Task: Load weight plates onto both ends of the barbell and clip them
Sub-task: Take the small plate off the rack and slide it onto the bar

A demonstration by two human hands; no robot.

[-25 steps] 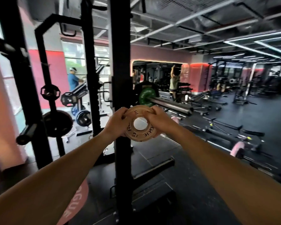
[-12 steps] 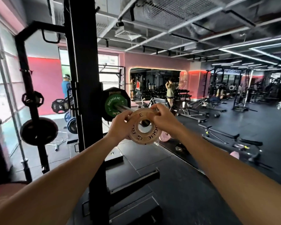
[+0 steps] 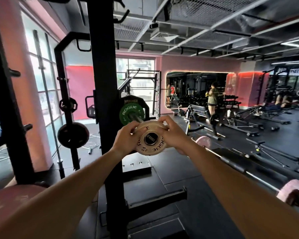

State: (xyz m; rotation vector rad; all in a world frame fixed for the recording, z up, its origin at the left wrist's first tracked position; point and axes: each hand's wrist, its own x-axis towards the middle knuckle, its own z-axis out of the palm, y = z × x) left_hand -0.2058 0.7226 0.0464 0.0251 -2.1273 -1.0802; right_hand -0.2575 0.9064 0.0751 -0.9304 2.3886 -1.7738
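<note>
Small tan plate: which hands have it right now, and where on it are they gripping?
Both hands hold the small tan plate by its rim: left hand on the left edge, right hand on the upper right edge. The barbell sleeve end shows through its hole.

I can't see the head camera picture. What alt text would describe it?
Two hands, left hand and right hand, hold a small tan plate whose hole is on the barbell sleeve's end. Farther along the sleeve sits a green plate, beside a black rack upright in a gym.
</note>
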